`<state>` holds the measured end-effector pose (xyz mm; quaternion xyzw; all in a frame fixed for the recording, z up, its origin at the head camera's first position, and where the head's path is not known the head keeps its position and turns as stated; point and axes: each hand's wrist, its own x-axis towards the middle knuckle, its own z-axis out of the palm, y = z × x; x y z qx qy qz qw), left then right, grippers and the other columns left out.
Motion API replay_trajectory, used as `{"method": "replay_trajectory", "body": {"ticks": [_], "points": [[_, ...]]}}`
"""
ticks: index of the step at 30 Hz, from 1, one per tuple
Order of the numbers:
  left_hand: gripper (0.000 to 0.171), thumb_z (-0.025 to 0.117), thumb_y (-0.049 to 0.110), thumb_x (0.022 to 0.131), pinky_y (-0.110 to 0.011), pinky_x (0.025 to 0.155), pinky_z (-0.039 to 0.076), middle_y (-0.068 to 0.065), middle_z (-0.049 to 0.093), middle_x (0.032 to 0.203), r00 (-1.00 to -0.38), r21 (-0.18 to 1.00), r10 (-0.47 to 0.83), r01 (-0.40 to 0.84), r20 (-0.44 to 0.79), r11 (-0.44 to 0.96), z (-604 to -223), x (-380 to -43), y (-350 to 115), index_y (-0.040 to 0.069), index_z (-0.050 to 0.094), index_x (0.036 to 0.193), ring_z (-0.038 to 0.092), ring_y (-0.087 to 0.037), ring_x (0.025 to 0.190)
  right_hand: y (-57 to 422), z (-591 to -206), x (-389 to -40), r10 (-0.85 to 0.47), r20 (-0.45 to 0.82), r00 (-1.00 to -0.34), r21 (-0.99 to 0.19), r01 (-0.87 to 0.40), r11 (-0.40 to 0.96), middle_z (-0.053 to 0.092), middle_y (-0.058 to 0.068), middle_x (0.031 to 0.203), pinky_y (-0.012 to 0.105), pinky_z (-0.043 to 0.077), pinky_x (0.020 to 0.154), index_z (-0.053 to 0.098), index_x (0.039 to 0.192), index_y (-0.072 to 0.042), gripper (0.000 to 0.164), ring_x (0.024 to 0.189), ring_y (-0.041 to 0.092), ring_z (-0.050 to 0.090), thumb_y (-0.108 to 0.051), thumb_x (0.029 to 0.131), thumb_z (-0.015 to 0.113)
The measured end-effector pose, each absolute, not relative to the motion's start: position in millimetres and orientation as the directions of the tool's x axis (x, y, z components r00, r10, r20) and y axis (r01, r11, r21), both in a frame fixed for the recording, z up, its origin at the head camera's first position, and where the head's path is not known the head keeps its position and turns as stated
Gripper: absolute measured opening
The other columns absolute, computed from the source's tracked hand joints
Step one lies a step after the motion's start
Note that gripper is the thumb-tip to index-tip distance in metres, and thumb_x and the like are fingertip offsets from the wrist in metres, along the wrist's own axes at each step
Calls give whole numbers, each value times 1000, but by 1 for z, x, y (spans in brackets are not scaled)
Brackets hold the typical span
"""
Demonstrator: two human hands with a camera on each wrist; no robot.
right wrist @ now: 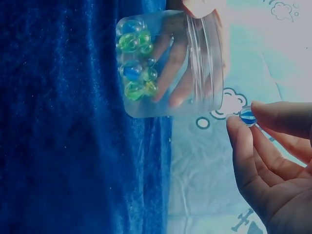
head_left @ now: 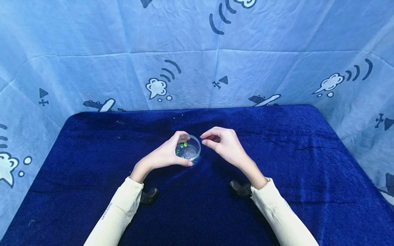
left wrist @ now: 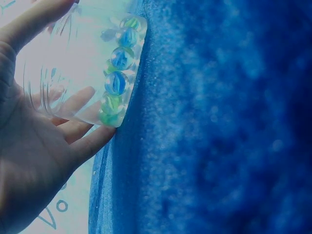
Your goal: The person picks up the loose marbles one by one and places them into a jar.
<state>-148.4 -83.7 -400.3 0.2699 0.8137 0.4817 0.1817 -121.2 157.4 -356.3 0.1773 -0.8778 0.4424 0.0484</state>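
Note:
A clear plastic jar [head_left: 192, 153] without a lid stands upright on the dark blue cloth. Several glass marbles [right wrist: 130, 72] with blue and green swirls lie on its floor. My left hand [head_left: 167, 152] holds the jar from the left, thumb on the near side and fingers round the far side. Just right of the rim, my right hand [head_left: 226, 145] pinches a single marble [right wrist: 248, 116] with a blue swirl between thumb and fingertip. In the left wrist view the marbles [left wrist: 117, 83] show through the jar's wall.
The blue velvet cloth [head_left: 197, 212] covers the table and has soft folds. Behind it hangs a light blue curtain [head_left: 191, 78] printed with clouds and planes. Dark wrist devices [head_left: 149, 195] sit under both cream sleeves [head_left: 120, 208].

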Motion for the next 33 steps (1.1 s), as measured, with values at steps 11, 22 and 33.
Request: {"method": "replay_trajectory", "body": {"ticks": [11,22,33], "points": [[90,92,23,76,-46,118,37,-18,49,150,-785,887,618,267,-27,378,-400,-148,-84,7,36,145,47,-30,141,151,-357,-118,-289,250,-924,-780,-369,506,76,4,97,37,61,73,79,99,-2,11,83,17,72,0,89,78],[89,92,22,77,-46,118,36,-18,48,151,-786,885,617,262,-34,384,-401,-148,-84,8,37,146,46,-29,142,150,-357,-116,-297,235,-925,-782,-362,507,75,5,96,37,61,71,79,100,-1,11,80,16,71,0,89,78],[90,92,22,77,-47,118,36,-19,47,151,-784,886,620,261,-36,382,-397,-146,-83,7,36,146,46,-30,142,150,-358,-117,-307,247,-919,-773,-378,510,75,4,96,41,61,72,79,100,-2,11,79,17,72,-1,90,78]]}}
